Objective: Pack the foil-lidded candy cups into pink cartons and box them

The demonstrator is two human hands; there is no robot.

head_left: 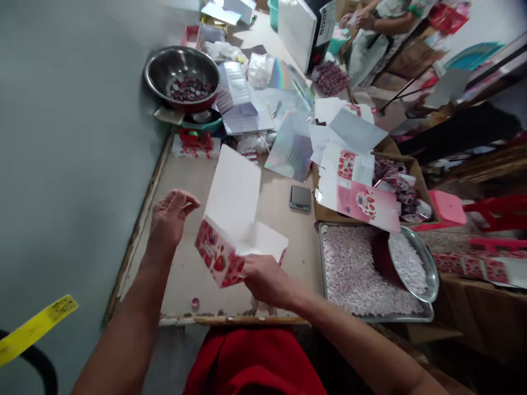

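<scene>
My right hand point(265, 278) grips the lower right side of a cardboard box point(217, 253). The box is unfolded at the top, with a white inside and a pink strawberry print outside. Its tall white flap point(233, 189) stands up and leans back. To the left of the box, apart from it, is my left hand point(171, 215); its fingers are curled together near the tips, and nothing shows between them. A small pink cap-like piece point(195, 302) lies by the table's front edge.
A small digital scale point(300, 198) lies right of the box. Further right are a metal tray point(322, 269) of pale pieces with a metal bowl point(432, 277) in it, and a carton point(426, 189) of wrapped items. A steel bowl point(158, 68) stands back left. Another person point(373, 35) is behind.
</scene>
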